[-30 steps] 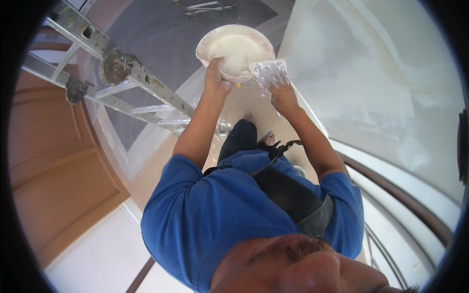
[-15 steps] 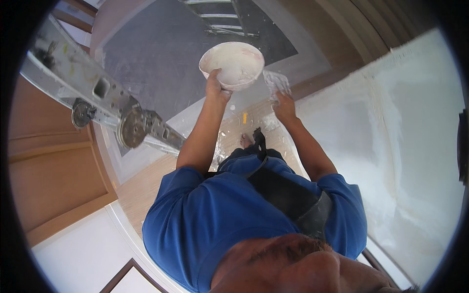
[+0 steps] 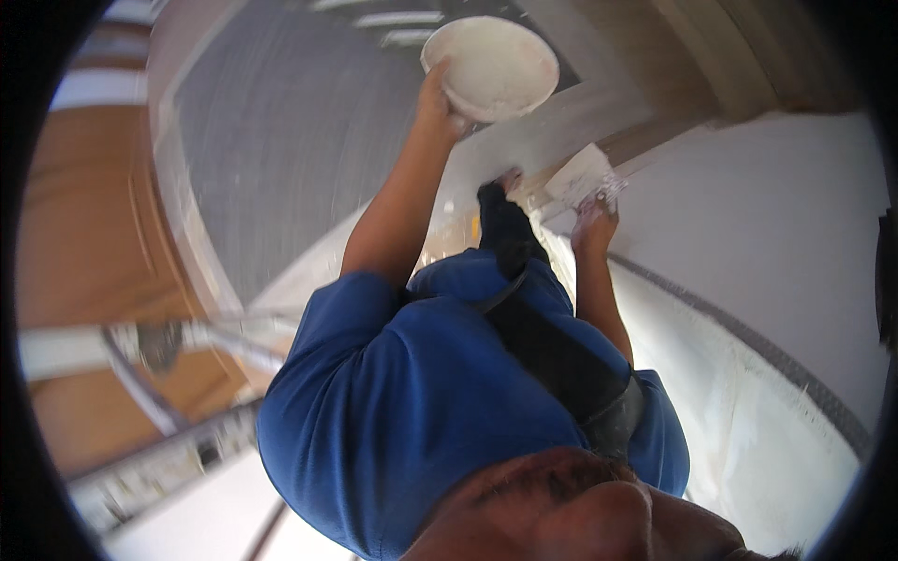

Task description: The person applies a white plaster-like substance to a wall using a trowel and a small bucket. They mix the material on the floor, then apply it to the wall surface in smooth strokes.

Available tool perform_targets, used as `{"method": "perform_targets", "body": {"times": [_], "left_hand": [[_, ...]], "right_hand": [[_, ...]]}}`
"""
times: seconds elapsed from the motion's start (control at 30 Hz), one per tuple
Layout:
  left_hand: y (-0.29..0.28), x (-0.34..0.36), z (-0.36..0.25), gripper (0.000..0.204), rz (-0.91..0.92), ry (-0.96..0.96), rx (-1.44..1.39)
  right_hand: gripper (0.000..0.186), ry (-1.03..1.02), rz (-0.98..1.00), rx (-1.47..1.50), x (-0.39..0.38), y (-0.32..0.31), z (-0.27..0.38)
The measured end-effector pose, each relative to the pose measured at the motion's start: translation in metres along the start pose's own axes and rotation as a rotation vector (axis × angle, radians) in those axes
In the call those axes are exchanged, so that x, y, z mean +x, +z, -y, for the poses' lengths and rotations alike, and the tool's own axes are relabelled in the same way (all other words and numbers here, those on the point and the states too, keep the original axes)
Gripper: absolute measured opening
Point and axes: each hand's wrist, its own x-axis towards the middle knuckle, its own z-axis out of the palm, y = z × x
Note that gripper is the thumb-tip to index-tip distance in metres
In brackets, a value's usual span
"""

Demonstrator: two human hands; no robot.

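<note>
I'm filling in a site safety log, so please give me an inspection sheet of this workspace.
Surface: dark grey floor area with a paler border; no gloss visible.
Job's things: round bowl with whitish material inside; flat pale spreader, smeared near the hand.
Clutter: small yellow-orange patch on the floor, too blurred to identify.
Hands: left hand grips the bowl's edge; right hand holds the spreader, apart from the bowl.
Cables: nothing seen.
Surroundings: blurred metal ladder and brown panelling at left.
</note>
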Motion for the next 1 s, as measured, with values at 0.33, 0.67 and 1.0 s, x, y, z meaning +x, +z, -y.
{"method": "perform_targets", "body": {"times": [0.33, 0.67, 1.0], "left_hand": [[0.107, 0.155, 0.045, 0.064, 0.362, -0.269, 0.287], [0.228, 0.285, 0.143, 0.064, 1.220, 0.924, 0.957], [0.349, 0.332, 0.219, 0.072, 1.019, -0.899, 0.539]], "right_hand": [[0.032, -0.144, -0.317, -0.158, 0.037, 0.032, 0.032], [0.033, -0.297, -0.714, 0.047, 0.077, 0.050, 0.072], [0.035, -0.407, -1.039, 0.049, 0.135, 0.119, 0.130]]}}
